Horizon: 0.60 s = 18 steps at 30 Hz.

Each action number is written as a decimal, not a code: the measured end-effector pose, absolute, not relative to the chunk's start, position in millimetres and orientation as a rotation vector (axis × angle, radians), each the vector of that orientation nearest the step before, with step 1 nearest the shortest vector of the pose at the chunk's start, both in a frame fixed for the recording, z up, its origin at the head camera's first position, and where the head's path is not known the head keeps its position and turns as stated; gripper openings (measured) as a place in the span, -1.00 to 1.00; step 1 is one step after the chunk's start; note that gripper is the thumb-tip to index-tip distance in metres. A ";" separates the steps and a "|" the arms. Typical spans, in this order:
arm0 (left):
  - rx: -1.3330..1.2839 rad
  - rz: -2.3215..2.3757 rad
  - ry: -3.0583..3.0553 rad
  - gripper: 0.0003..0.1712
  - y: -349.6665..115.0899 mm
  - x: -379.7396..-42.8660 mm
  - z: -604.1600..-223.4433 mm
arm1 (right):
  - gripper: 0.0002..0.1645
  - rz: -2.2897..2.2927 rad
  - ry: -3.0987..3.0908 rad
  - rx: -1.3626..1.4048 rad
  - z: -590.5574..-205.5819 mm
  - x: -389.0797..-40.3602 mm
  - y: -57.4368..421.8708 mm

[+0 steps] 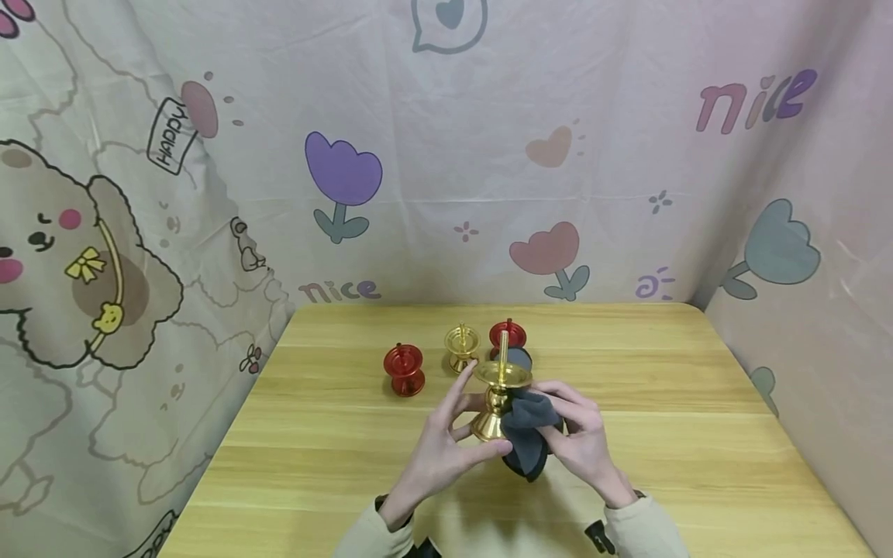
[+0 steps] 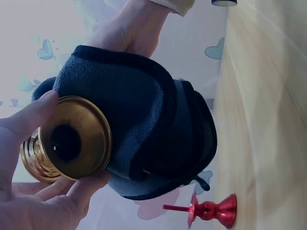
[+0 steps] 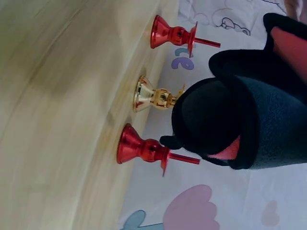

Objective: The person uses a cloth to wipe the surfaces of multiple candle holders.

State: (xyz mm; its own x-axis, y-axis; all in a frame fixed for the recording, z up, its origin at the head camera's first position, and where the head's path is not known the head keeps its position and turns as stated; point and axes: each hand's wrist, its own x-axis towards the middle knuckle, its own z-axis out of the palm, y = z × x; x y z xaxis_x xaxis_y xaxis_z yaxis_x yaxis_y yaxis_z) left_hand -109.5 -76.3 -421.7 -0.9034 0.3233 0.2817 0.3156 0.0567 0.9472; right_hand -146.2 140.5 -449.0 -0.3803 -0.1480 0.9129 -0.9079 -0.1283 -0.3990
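Observation:
My left hand [image 1: 441, 451] holds a shiny gold candlestick [image 1: 491, 425] around its flared base, spike pointing up and raised above the table. Its hollow underside [image 2: 98, 134] faces the left wrist camera, thumb and fingers on either side of the rim. A dark grey cloth [image 1: 528, 418] with black edging is pinched in my right hand [image 1: 582, 438] and lies against the candlestick's stem and base. Folds of the cloth [image 3: 283, 120] hang loose, showing a little red inside, and hide the held candlestick in the right wrist view.
Toward the back of the wooden table [image 1: 314, 434] stand a red candlestick [image 1: 404, 372], a smaller gold candlestick [image 1: 462, 345] and another red candlestick [image 1: 512, 332], the last partly covered by the held things. A printed curtain [image 1: 432, 155] hangs behind the table's far edge.

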 end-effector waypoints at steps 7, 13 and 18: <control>0.545 2.102 2.283 0.22 -74.8 -116.9 -428.5 | -0.71 1.499 -1.634 1.250 -451.3 -144.9 146.6; 0.582 2.128 2.252 0.23 -75.9 -115.9 -426.5 | -0.67 1.316 -1.724 1.382 -444.7 -142.5 145.8; 0.587 2.154 2.212 0.20 -76.7 -115.1 -423.4 | -0.71 1.135 -1.719 1.356 -442.7 -144.6 142.9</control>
State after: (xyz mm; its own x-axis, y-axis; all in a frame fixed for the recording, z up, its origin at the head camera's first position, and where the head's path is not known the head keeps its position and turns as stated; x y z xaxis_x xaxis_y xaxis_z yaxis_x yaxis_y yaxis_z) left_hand -115.1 -76.7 -423.4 -0.9303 0.2618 0.2571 0.2640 -0.0092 0.9645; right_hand -144.6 142.9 -442.7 -0.2424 -0.3948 0.8862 -0.9701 0.0846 -0.2277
